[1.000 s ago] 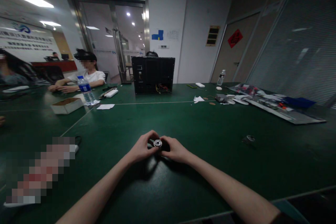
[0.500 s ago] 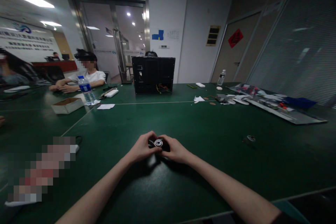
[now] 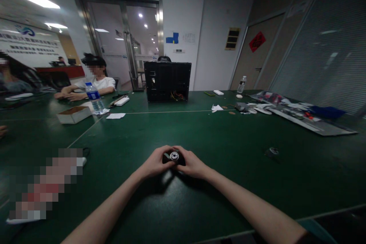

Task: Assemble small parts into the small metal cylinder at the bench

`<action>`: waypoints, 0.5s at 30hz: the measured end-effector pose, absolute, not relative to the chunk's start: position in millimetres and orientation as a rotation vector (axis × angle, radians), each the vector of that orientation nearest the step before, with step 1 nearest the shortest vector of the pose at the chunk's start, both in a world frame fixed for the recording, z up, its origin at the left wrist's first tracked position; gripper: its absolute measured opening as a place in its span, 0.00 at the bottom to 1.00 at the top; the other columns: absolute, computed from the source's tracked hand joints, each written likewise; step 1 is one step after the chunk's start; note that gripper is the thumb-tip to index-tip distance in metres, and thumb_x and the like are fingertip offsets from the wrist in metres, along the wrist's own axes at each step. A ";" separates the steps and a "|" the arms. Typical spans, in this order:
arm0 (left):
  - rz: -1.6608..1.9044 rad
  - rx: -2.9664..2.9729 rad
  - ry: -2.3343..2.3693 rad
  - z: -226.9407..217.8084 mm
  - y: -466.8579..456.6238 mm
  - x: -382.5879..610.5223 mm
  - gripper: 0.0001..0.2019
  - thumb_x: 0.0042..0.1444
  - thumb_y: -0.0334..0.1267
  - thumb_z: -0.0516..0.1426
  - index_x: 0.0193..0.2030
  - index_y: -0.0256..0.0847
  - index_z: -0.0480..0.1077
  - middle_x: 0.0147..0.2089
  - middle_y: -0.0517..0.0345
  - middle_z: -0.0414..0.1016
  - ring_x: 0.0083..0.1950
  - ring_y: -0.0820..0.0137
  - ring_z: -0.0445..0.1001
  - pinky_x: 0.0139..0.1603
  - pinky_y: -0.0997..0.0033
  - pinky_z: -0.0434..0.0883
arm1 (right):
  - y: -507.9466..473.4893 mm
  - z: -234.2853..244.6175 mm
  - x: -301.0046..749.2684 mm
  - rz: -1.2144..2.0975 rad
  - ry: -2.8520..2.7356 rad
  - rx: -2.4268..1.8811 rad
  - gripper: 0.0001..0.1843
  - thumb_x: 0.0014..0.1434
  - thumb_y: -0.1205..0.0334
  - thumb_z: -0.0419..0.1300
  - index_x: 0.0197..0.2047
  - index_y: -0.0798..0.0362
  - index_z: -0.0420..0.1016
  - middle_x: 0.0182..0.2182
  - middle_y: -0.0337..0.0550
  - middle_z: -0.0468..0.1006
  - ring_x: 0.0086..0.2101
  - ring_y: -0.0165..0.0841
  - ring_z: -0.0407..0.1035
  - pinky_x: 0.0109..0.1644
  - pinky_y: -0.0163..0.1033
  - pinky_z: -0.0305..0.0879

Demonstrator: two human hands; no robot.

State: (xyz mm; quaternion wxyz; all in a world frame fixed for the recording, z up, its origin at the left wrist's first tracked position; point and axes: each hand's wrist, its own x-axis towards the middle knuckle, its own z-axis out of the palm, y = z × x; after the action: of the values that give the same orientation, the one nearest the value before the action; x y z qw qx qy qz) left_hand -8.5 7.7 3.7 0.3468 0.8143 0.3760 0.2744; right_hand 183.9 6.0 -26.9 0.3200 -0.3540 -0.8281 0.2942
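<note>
- Head view: round metal part [image 3: 174, 156] sits between your two hands, well nearer you than the black case [image 3: 167, 82] and roughly in line with it.
- Left hand [image 3: 156, 163]: fingers bent, thumb brought in at the part's near side, only a small dark gap left in the curl.
- Right hand [image 3: 191, 163]: mirrors it, index arched over to meet the left fingertips, thumb low. Cannot tell which fingertips press on the part, or whether its base touches the table [image 3: 200, 131].
- Step in hand, my judgement: two-handed fingertip handling of the part, its end face up. Next move seems to call for small finger adjustments, thumbs steady; a smooth rim could slip.
- Part: disc-like face, bright metallic ring, dark centre; lower body hidden by your fingers.
- Another metal piece [image 3: 273, 151]: rounded, dull, nearer you than the case and well to its right.
- Table: dark green, smooth, faintly glossy, pale seam lines.
- Case: boxy, matt black, thin coloured wires at a lower opening.
- Left of the case: clear plastic bottle [image 3: 95, 100], blue label; pale open box [image 3: 81, 116], straight-sided.
</note>
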 end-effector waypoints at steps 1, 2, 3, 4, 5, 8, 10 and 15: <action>0.717 2.112 0.982 3.6 7.0 -7.8 0.18 0.49 0.37 0.60 0.48 0.38 0.69 0.45 0.51 0.73 0.45 0.63 0.71 0.49 0.64 0.68 | 6.3 -27.6 183.9 0.763 -2.178 -0.932 0.32 0.48 0.67 0.62 0.57 0.52 0.59 0.48 0.47 0.72 0.46 0.39 0.68 0.51 0.43 0.62; 0.722 2.108 0.986 3.5 6.4 -7.1 0.18 0.48 0.36 0.60 0.47 0.38 0.68 0.45 0.52 0.73 0.45 0.64 0.71 0.49 0.65 0.68 | 6.5 -28.0 183.9 0.753 -2.181 -0.936 0.32 0.48 0.67 0.62 0.58 0.52 0.59 0.48 0.47 0.72 0.47 0.39 0.68 0.51 0.43 0.62; 0.725 2.100 0.989 3.3 6.0 -6.5 0.17 0.48 0.36 0.60 0.47 0.38 0.68 0.44 0.53 0.73 0.44 0.64 0.71 0.48 0.66 0.68 | 6.5 -28.0 183.8 0.749 -2.183 -0.942 0.33 0.49 0.67 0.62 0.58 0.51 0.59 0.48 0.48 0.72 0.47 0.40 0.68 0.51 0.43 0.62; 0.725 2.090 0.992 3.1 5.9 -5.9 0.17 0.48 0.36 0.61 0.46 0.38 0.68 0.43 0.53 0.73 0.43 0.65 0.72 0.46 0.67 0.68 | 6.5 -27.7 183.8 0.747 -2.186 -0.949 0.33 0.49 0.66 0.62 0.58 0.51 0.59 0.48 0.48 0.72 0.47 0.40 0.68 0.51 0.43 0.62; 0.722 2.084 0.998 2.8 5.9 -5.5 0.16 0.47 0.37 0.61 0.44 0.38 0.68 0.42 0.54 0.73 0.42 0.65 0.72 0.45 0.68 0.69 | 6.3 -27.2 183.8 0.748 -2.189 -0.953 0.32 0.49 0.66 0.62 0.58 0.52 0.59 0.48 0.48 0.72 0.47 0.40 0.68 0.51 0.43 0.62; 0.713 2.083 1.029 1.8 7.0 -5.0 0.15 0.47 0.39 0.61 0.41 0.38 0.68 0.40 0.55 0.74 0.40 0.66 0.72 0.42 0.69 0.68 | 5.5 -25.5 183.7 0.755 -2.194 -0.959 0.32 0.50 0.64 0.63 0.58 0.52 0.59 0.49 0.50 0.71 0.47 0.41 0.68 0.51 0.44 0.62; 0.707 2.079 1.042 1.6 7.8 -5.1 0.14 0.48 0.40 0.61 0.41 0.37 0.68 0.39 0.55 0.74 0.39 0.67 0.72 0.41 0.70 0.68 | 5.0 -25.2 183.8 0.757 -2.194 -0.958 0.32 0.51 0.63 0.62 0.58 0.52 0.59 0.49 0.50 0.71 0.47 0.40 0.68 0.51 0.44 0.62; 0.689 2.026 1.083 2.9 9.4 -5.7 0.14 0.51 0.42 0.58 0.42 0.36 0.69 0.40 0.54 0.74 0.39 0.66 0.72 0.41 0.70 0.68 | 4.4 -26.1 185.7 0.776 -2.192 -0.953 0.39 0.50 0.60 0.64 0.62 0.51 0.52 0.51 0.50 0.70 0.49 0.41 0.67 0.53 0.46 0.61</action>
State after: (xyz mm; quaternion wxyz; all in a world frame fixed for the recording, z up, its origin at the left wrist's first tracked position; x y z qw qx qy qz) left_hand -5.7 9.4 2.9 0.3630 0.7871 0.4209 0.2675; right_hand 185.7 4.4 -26.1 0.3090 -0.3607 -0.8296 0.2936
